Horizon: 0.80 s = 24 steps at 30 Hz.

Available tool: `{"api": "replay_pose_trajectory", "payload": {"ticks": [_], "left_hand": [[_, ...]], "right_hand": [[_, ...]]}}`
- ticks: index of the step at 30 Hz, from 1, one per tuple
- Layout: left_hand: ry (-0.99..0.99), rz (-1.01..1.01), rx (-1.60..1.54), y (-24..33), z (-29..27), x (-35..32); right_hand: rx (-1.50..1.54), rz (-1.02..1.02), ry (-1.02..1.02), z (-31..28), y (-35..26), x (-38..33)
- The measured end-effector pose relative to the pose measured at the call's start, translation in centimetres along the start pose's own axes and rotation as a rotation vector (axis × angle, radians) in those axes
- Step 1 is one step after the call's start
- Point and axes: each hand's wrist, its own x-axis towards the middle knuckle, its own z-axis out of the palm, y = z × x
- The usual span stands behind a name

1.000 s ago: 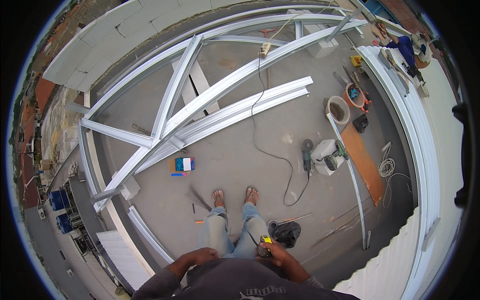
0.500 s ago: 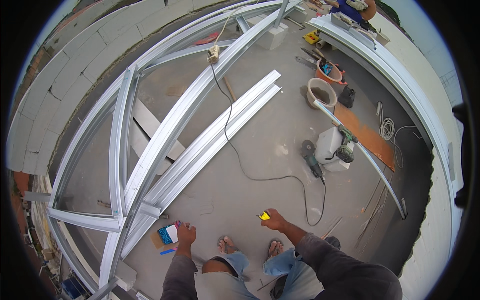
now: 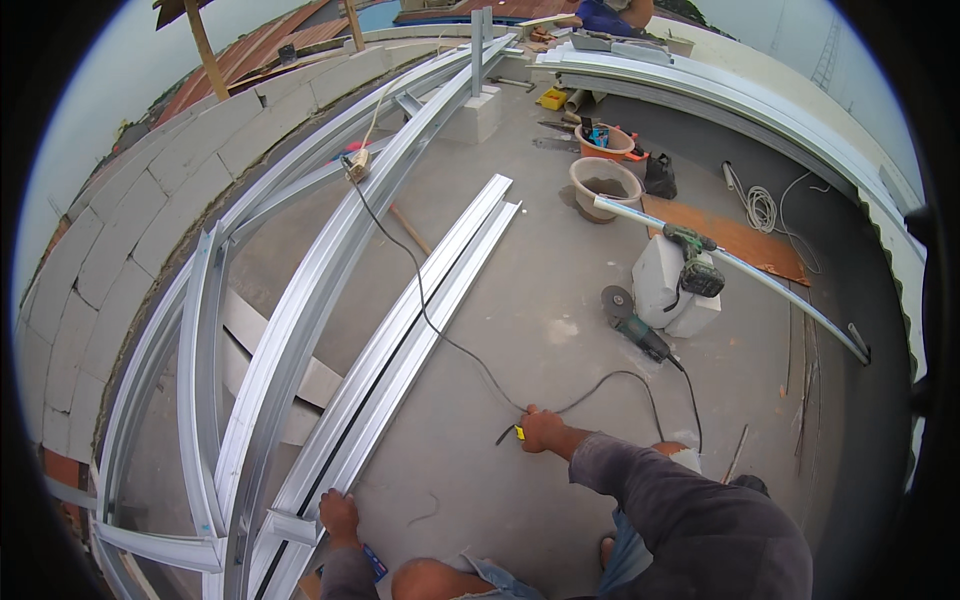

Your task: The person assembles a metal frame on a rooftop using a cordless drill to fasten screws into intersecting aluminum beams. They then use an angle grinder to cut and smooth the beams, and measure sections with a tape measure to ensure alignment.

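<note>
My right hand point(image 3: 543, 431) is closed around a small yellow tape measure point(image 3: 520, 433), held over the grey floor. A short dark strap trails from its left side, and a black cord passes close by the hand. At the lower left, my left hand point(image 3: 339, 513) has its bent fingers on the right edge of a long silvery metal channel point(image 3: 405, 382). A short metal crosspiece point(image 3: 293, 527) lies beside those fingers. Below my left wrist, a blue patterned packet point(image 3: 375, 563) is mostly hidden by the forearm.
Curved metal framing point(image 3: 300, 320) rises at the left beside a block wall point(image 3: 130, 250). An angle grinder point(image 3: 640, 333) lies right of centre, near a cordless drill point(image 3: 692, 262) on white blocks point(image 3: 655, 285). Buckets point(image 3: 606, 182) stand farther back. The cord point(image 3: 455, 345) crosses the channels and floor.
My body has lowered and leaned forward. My left hand has left the packet and gone to the channel's edge. My right hand still holds the tape measure, now near the cord.
</note>
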Motion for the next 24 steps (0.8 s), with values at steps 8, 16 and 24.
{"api": "replay_pose_trajectory", "payload": {"ticks": [8, 16, 24], "left_hand": [[0.060, 0.214, -0.021, -0.2, -6.9, -7.2], [0.182, 0.218, 0.012, 4.1, -16.2, -13.5], [0.173, 0.102, 0.032, 6.4, -21.5, -26.0]], "right_hand": [[0.412, 0.284, 0.859, -16.1, 11.6, 1.7], [0.649, 0.183, 0.948, -25.6, 17.4, 5.8], [0.671, 0.070, 1.044, -19.3, 15.7, 8.7]]}}
